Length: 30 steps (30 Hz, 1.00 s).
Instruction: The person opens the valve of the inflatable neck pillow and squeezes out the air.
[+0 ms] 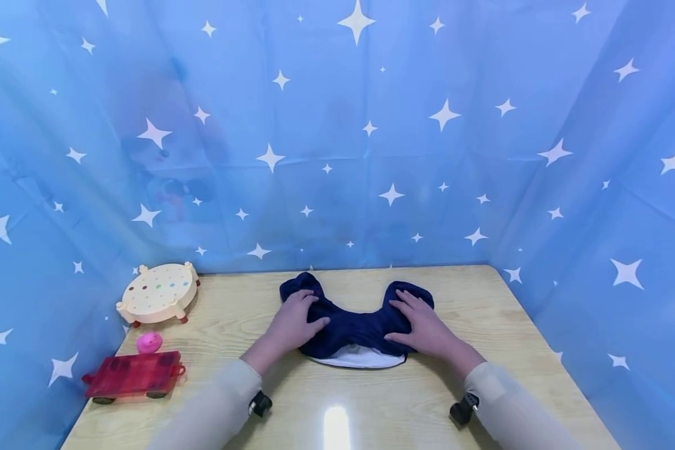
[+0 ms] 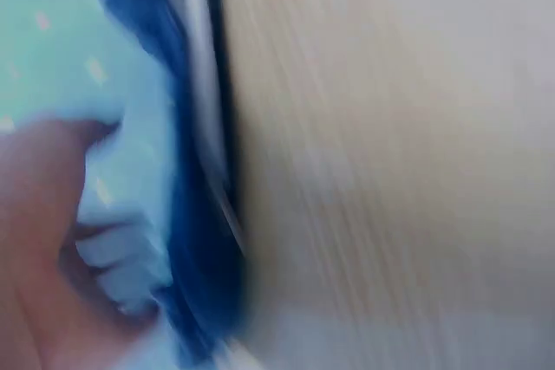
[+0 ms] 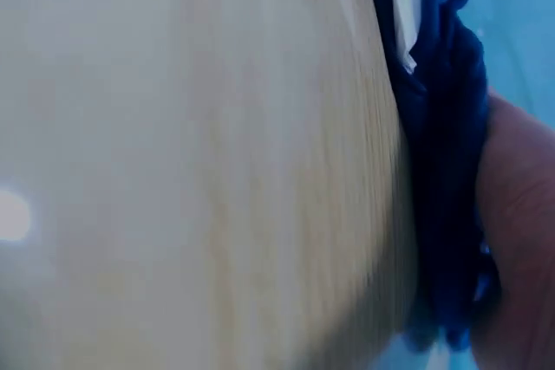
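A navy blue cloth piece (image 1: 354,325), roughly U-shaped, lies on the table with its two ends pointing away from me. White fabric (image 1: 360,357) shows along its near edge. My left hand (image 1: 295,320) rests on its left side, thumb apart from the fingers. On the right side my right hand (image 1: 424,322) lies with fingers spread over the cloth. The left wrist view is blurred; there the left hand (image 2: 39,214) shows thumb and fingers parted beside the navy cloth (image 2: 186,214). In the right wrist view, the cloth (image 3: 442,153) hides the right fingers.
At the left of the wooden table (image 1: 455,400) stand a round cream toy stool (image 1: 160,290) with coloured dots, a small pink object (image 1: 149,342) and a red see-through wheeled toy (image 1: 135,374). A blue curtain (image 1: 326,206) with white stars surrounds the back and sides.
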Each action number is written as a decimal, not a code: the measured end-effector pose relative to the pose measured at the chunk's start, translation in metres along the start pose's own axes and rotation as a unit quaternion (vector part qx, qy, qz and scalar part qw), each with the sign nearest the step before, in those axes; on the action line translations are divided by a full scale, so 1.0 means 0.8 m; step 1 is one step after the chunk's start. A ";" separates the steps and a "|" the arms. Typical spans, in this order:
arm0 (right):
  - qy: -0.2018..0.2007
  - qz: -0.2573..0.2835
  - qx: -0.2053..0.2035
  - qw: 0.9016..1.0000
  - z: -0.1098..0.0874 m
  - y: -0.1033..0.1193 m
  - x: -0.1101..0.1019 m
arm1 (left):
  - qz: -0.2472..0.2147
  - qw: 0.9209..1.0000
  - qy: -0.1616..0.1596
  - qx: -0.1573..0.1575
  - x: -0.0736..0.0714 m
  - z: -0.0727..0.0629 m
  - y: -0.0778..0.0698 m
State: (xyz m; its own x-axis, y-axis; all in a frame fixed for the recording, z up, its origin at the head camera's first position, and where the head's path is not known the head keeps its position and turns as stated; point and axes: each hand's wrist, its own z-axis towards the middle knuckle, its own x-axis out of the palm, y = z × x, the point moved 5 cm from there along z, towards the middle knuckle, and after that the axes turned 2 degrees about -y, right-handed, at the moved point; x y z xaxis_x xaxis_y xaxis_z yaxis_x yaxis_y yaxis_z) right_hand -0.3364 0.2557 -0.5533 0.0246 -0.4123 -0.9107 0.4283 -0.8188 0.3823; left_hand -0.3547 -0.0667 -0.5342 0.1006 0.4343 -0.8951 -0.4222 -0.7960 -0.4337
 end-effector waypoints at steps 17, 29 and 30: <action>0.060 0.006 0.001 0.998 -0.028 0.022 -0.005 | 0.040 0.989 0.140 0.039 0.035 -0.007 0.005; 0.060 -0.142 0.042 0.987 -0.079 0.136 0.008 | 0.043 0.995 0.058 -0.071 0.012 -0.048 -0.035; 0.040 -0.134 0.016 0.990 -0.074 0.133 0.004 | 0.047 0.993 0.061 -0.085 0.017 -0.050 -0.042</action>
State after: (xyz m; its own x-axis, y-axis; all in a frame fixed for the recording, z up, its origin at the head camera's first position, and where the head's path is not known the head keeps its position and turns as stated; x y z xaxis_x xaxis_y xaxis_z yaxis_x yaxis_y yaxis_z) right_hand -0.2369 0.1908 -0.5250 -0.0130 -0.1470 -0.9890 0.4007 -0.9070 0.1296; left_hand -0.3030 -0.0514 -0.5360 0.1813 0.3091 -0.9336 -0.2772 -0.8948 -0.3500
